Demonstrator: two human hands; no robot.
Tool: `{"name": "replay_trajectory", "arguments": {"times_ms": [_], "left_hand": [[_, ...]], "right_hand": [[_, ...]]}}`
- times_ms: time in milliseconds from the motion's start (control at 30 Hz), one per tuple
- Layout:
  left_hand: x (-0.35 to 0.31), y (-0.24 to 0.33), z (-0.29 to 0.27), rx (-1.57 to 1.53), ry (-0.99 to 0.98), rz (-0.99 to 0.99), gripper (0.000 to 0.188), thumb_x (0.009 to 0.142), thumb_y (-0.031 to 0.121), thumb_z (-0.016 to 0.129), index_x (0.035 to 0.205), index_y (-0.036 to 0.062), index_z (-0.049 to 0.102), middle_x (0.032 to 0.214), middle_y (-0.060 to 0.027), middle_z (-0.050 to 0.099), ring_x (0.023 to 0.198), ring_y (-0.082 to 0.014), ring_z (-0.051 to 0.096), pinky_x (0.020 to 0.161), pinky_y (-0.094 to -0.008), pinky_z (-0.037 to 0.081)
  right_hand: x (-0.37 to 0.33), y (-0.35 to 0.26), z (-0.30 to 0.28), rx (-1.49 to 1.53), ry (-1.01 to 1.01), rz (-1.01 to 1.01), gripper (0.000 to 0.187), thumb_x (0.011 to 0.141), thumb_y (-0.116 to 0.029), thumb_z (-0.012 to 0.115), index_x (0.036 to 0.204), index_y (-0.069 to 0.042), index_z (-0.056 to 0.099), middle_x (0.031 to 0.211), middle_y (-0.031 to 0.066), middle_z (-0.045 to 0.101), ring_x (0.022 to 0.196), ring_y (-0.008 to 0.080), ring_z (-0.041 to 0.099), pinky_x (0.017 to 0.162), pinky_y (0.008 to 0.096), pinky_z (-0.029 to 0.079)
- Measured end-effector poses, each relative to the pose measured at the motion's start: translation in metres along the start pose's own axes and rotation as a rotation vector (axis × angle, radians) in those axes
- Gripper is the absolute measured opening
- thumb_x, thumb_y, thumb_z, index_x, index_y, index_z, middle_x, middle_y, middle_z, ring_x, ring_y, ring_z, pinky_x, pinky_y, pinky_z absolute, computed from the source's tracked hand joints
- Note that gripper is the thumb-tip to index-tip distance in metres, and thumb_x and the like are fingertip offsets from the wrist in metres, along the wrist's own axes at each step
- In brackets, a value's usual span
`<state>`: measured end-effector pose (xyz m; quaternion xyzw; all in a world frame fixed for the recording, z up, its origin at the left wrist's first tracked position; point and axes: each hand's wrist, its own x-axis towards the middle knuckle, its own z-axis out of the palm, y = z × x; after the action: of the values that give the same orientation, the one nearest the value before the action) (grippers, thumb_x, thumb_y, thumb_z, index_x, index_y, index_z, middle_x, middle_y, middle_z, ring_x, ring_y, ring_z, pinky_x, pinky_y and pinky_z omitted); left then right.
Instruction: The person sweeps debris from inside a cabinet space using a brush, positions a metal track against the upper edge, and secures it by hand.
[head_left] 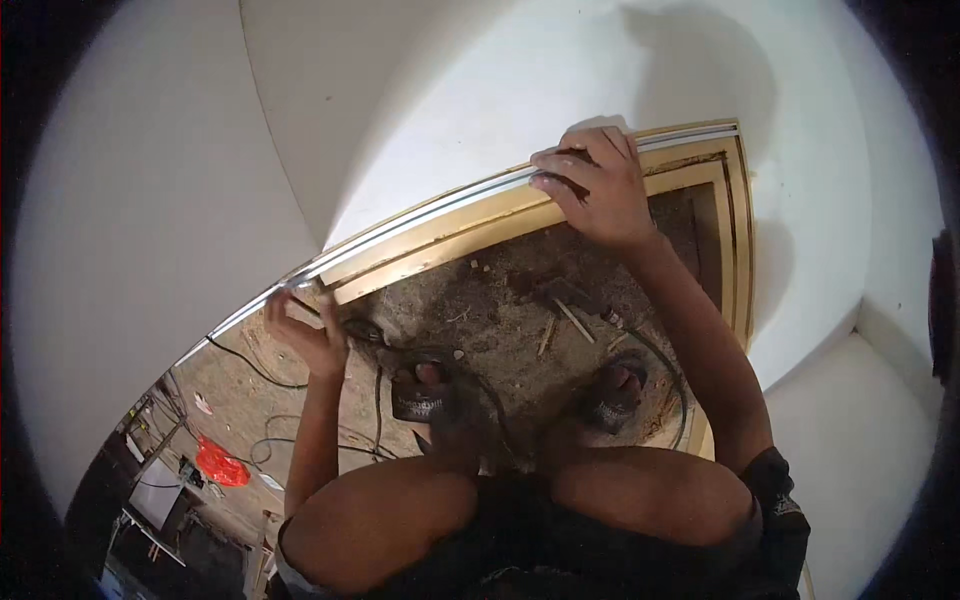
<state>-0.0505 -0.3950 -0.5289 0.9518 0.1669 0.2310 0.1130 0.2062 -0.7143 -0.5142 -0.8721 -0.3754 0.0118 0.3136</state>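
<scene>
A long, thin silver metal strip with a dark line along it lies against the far edge of a cream-coloured wooden frame. Its left part runs out past the frame's corner. My right hand is curled over the strip, thumb on the near side and fingers on top. Farther left, my left hand pinches the strip close to the frame's left corner; its fingertips are slightly blurred. Pale wall panel rises right behind the strip.
Dusty ground with wood scraps and a dark power tool shows inside the frame. A cable winds past my feet in sandals. A red plastic bag and clutter lie at lower left.
</scene>
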Motion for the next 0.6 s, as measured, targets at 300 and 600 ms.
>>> {"name": "replay_trajectory", "arguments": {"times_ms": [300,600], "left_hand": [[0.057,-0.030,-0.008,-0.377,-0.407,-0.294,0.036,0.088,0.025,0.064,0.108,-0.0042,0.057,0.096,-0.0144,0.064,0.088,-0.0220,0.061,0.077,-0.0321,0.049],[0.063,-0.033,-0.009,-0.348,-0.501,-0.470,0.033,0.085,0.020,0.068,0.104,-0.0048,0.060,0.093,-0.0118,0.064,0.087,-0.0180,0.061,0.079,-0.0314,0.049]], "right_hand": [[0.001,0.008,0.002,-0.064,0.015,-0.098,0.020,0.080,-0.027,0.067,0.093,-0.013,0.069,0.091,0.0024,0.057,0.093,0.0191,0.052,0.086,0.0383,0.037],[0.002,0.010,0.005,-0.079,0.048,-0.123,0.017,0.076,-0.018,0.067,0.092,-0.012,0.071,0.087,0.0003,0.059,0.088,0.0168,0.053,0.083,0.0352,0.036]]}}
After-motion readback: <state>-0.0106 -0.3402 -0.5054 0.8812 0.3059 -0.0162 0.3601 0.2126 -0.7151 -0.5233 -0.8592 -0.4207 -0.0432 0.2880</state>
